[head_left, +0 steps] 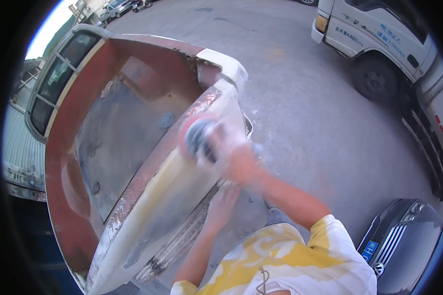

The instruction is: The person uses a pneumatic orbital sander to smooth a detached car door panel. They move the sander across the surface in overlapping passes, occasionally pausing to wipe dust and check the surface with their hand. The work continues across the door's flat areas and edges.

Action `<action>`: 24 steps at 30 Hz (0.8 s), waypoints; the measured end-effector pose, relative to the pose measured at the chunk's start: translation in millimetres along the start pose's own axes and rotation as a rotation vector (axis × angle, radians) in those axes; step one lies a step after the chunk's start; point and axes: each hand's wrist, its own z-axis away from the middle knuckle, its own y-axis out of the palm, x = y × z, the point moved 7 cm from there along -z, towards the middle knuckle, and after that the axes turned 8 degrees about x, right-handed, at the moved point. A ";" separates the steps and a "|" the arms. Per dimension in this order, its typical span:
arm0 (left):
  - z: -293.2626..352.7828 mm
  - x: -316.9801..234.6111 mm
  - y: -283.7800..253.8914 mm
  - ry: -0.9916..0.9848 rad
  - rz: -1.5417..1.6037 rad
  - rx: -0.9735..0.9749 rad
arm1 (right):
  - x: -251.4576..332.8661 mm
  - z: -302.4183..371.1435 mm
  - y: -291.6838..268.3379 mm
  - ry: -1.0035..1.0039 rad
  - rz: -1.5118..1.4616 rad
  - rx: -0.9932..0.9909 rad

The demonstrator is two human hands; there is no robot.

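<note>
My right hand [230, 147] is closed around a round power sander [200, 137] with a red rim, blurred by motion. The sander's pad lies against the upper part of the near panel [167, 187] of a pickup truck's bed, where white paint, yellowish patches and grey patches show. Along the panel's top edge the reddish paint is worn and scuffed. Below the right forearm, my left hand [224, 200] is close to the panel's lower part, over a scuffed, dirty strip [182, 241]. Its fingers are partly hidden, and whether they grip anything is unclear.
The red-walled bed holds a dark floor sheet [118, 142] and a small grey-blue disc [166, 120]. Beyond it stands the cab's rear window [59, 78]. A white truck [374, 39] is parked at the right, and a dark car [403, 246] at the lower right.
</note>
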 end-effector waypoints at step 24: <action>74.0 56.3 1.7 -0.346 0.603 -0.301 | -90.5 -31.3 -43.8 -0.202 0.030 -0.179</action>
